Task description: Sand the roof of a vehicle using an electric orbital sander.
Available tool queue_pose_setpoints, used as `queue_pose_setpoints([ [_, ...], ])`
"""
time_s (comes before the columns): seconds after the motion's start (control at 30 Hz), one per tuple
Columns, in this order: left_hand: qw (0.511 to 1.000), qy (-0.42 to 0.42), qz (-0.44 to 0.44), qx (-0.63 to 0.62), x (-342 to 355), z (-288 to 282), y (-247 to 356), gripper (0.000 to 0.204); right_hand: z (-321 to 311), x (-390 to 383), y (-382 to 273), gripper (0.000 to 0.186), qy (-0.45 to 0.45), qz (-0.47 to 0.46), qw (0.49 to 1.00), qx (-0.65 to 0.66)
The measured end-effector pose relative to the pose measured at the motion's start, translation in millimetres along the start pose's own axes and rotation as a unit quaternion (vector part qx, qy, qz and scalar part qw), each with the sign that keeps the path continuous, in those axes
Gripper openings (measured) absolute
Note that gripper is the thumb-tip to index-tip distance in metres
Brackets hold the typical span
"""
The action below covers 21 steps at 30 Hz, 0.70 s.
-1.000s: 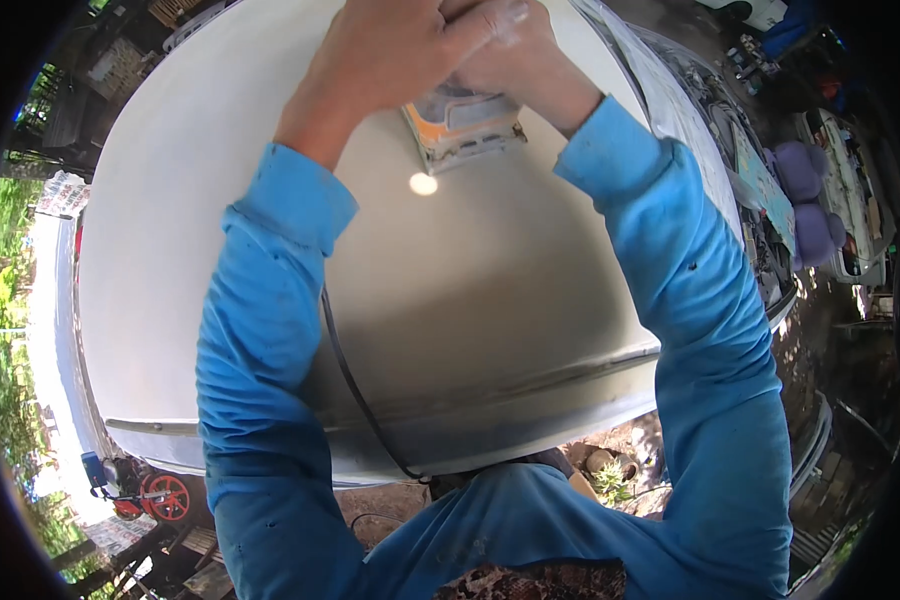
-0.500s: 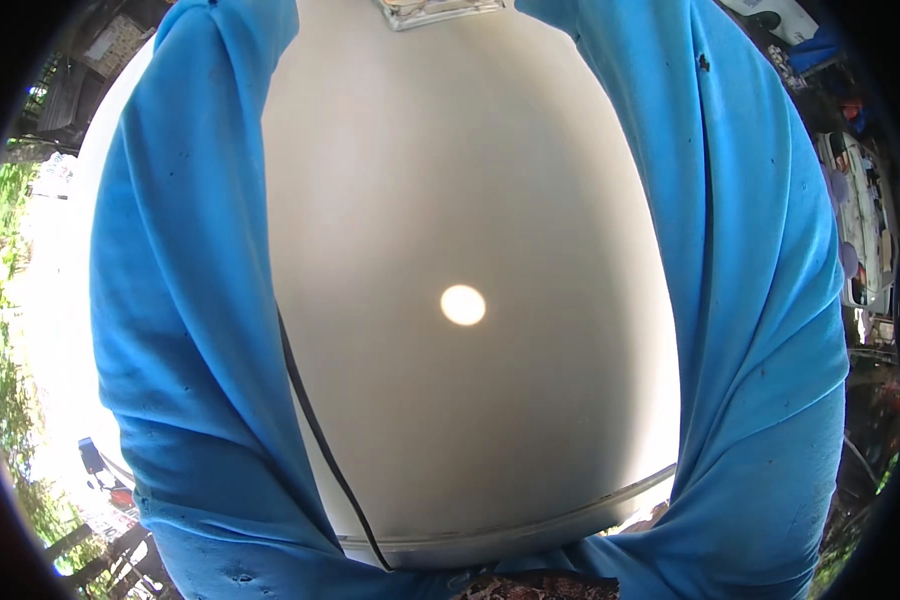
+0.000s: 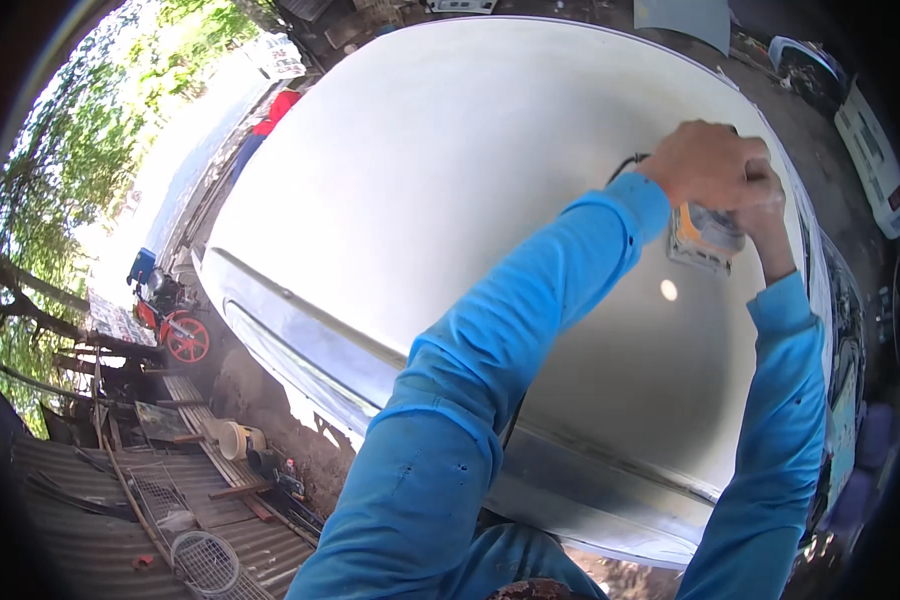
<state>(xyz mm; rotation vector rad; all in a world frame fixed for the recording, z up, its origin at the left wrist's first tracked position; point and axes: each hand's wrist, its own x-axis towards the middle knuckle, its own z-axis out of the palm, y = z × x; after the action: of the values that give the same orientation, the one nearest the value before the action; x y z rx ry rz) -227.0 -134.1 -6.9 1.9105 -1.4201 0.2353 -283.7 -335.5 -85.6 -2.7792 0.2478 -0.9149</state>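
A sheet sander (image 3: 710, 238) with an orange and grey body and a flat square base rests on the pale roof of a car (image 3: 450, 150). My left hand (image 3: 700, 163) is closed over the top of it. Beside it my right hand (image 3: 764, 212) is closed too, its fingers pressed against the sander's right side and partly overlapped by the left hand. A dark cord (image 3: 627, 163) comes out by my left wrist. My left forearm reaches across the roof from lower centre. Both sleeves are blue.
Glass (image 3: 320, 330) borders the roof's near edge. To the left stand a motorbike with a red wheel (image 3: 187, 338), a bucket (image 3: 238, 440) and corrugated sheets (image 3: 65, 500). A person in red (image 3: 275, 112) is beyond the car's left side. A loose bumper (image 3: 870, 155) lies at right.
The view has swung from close over the roof to a wider look around it. My hands and most of the sander, out of the picture before, now show at the right.
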Motion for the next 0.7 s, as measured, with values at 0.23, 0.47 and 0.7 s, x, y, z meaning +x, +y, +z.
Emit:
queue_pose_setpoints([
  [0.23, 0.999, 0.035, 0.034, 0.008, -103, -19, 92, 0.051, -67, -118, -87, 0.035, 0.016, -0.035, 0.979, 0.198],
  [0.47, 0.998, 0.015, 0.049, 0.027, -190, -36, 159, 0.063, -123, -210, -164, 0.045, -0.049, -0.041, 0.923, 0.380],
  [0.7, 0.997, -0.010, 0.067, 0.021, -217, -52, 177, 0.071, -149, -227, -202, 0.050, -0.060, -0.071, 0.935, 0.343],
])
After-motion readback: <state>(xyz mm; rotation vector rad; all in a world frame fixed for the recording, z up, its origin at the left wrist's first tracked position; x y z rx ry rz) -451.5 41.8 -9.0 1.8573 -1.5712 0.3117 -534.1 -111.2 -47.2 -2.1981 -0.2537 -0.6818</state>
